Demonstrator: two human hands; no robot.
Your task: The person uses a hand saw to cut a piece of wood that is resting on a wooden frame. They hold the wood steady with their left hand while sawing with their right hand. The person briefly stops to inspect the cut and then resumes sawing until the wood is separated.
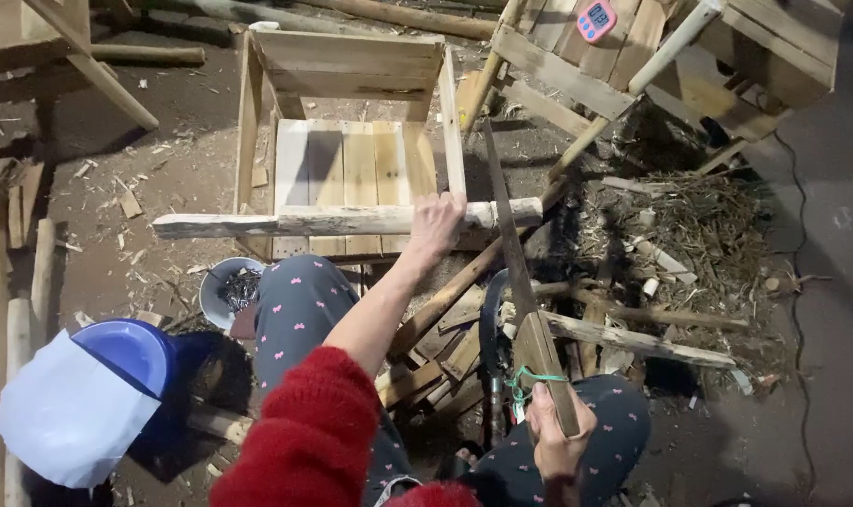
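Note:
My left hand rests on a rough pale wooden pole that lies across the front of a small wooden chair frame, fingers curled over it. My right hand grips the wooden handle of a hand saw; a green cord is tied around the handle. The saw's long thin blade reaches up and crosses the pole just right of my left hand. My knees in dark dotted trousers sit below the pole, and a red sleeve covers my left arm.
A blue plastic bucket with a white cover stands at the lower left. A metal bowl of nails sits by my left knee. Loose planks and sticks lie right, with wood shavings. A pink timer rests on slats above.

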